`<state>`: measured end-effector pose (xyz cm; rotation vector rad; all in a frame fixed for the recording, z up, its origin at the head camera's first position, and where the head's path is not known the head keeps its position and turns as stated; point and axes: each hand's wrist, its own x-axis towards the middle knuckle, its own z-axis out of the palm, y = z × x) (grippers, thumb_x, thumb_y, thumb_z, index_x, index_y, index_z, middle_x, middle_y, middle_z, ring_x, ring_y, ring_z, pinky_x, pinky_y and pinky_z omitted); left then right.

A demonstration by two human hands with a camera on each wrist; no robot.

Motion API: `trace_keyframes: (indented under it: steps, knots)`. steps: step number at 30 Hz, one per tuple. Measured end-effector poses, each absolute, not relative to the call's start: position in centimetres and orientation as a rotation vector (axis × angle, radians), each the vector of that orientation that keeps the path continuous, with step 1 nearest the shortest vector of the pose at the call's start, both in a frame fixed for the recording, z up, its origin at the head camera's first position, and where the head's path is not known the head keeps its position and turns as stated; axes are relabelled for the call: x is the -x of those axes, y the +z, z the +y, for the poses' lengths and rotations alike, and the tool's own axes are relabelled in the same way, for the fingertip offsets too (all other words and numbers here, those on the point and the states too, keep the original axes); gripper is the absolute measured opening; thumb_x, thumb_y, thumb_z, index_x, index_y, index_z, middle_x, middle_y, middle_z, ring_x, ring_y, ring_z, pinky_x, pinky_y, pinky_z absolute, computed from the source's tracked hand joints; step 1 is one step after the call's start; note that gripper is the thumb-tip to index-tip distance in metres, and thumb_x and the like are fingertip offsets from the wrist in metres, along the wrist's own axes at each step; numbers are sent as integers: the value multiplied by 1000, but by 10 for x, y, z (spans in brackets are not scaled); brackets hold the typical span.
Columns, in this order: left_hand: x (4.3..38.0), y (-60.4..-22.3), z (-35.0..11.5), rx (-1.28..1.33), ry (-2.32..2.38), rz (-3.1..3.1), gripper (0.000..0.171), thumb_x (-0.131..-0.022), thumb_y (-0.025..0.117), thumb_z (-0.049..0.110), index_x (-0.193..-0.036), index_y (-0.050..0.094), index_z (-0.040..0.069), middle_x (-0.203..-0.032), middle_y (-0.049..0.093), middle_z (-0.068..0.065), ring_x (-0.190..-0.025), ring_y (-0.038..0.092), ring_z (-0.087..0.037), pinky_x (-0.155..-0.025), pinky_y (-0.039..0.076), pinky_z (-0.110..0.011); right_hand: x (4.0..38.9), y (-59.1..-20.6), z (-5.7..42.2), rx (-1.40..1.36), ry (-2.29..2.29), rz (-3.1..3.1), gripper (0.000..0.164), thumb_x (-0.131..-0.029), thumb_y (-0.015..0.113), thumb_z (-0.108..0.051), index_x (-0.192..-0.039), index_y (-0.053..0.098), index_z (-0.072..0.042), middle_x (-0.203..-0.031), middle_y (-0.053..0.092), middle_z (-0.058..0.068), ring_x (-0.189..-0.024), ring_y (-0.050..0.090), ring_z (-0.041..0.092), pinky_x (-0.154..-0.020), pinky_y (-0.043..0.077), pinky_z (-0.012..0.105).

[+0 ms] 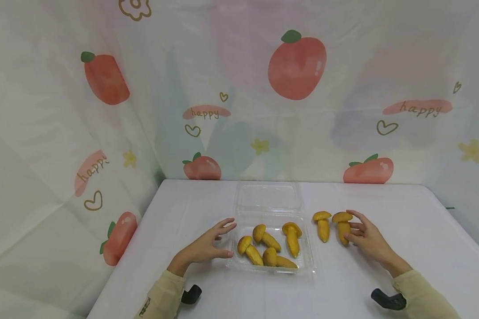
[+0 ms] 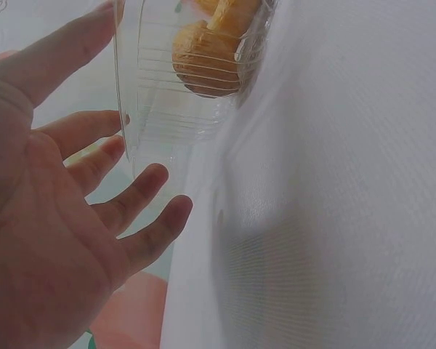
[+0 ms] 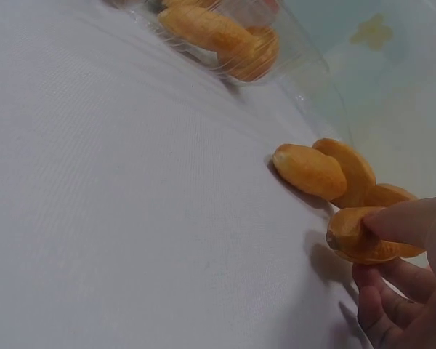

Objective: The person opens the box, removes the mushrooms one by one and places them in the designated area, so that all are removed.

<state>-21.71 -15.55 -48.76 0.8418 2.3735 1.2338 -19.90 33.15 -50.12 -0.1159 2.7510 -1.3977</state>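
Note:
A clear plastic box with its lid folded back holds several yellow mushrooms. At its left side is my left hand, fingers spread, thumb and fingertips right at the rim; in the left wrist view the palm faces the box wall. My right hand pinches a yellow mushroom by its stem between thumb and fingers. The right wrist view shows the thumb across this stem and the other fingertips beneath. Another mushroom lies on the table between it and the box.
A white cloth covers the table, whose far edge meets a printed fabric backdrop. More of this fabric hangs along the left side. Black curved pieces show beside both sleeves.

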Motion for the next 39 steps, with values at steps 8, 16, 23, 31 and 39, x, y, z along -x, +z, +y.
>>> trace_keyframes:
  steps: [8,16,23,31,39]
  knots:
    - [217,-487,-156,-844,1227,2371,83,-90,78,21,-157,33,3,-169,19,-13,-155,23,-38,-116,38,-61,200,-503,331,130,-1392,2751,76,-96,67,-6,-156,21,2,-133,53,41,-107,67,31,-70,57,22]
    - [216,-488,-156,-845,1212,2387,83,-90,78,21,-158,33,5,-169,20,-10,-154,26,-37,-116,38,-60,201,-505,331,147,-1349,2769,77,-96,66,-5,-157,19,3,-135,50,43,-115,62,48,-72,56,19]
    - [216,-486,-157,-843,1205,2392,83,-91,77,23,-159,32,6,-169,21,-10,-152,29,-40,-115,39,-62,203,-506,331,148,-1316,2783,76,-96,66,-4,-156,21,3,-137,49,42,-117,60,49,-76,57,20]
    - [216,-487,-157,-837,1203,2394,83,-91,77,24,-159,32,6,-169,21,-10,-154,26,-38,-115,38,-62,205,-507,330,177,-1267,2839,75,-93,69,-2,-154,25,6,-135,51,42,-113,62,49,-81,61,33]
    - [216,-486,-157,-839,1201,2396,83,-91,77,24,-159,32,7,-169,20,-10,-154,26,-38,-115,38,-61,209,-507,331,160,-1178,2884,75,-90,71,-2,-152,30,7,-132,52,41,-104,65,45,-75,59,30]
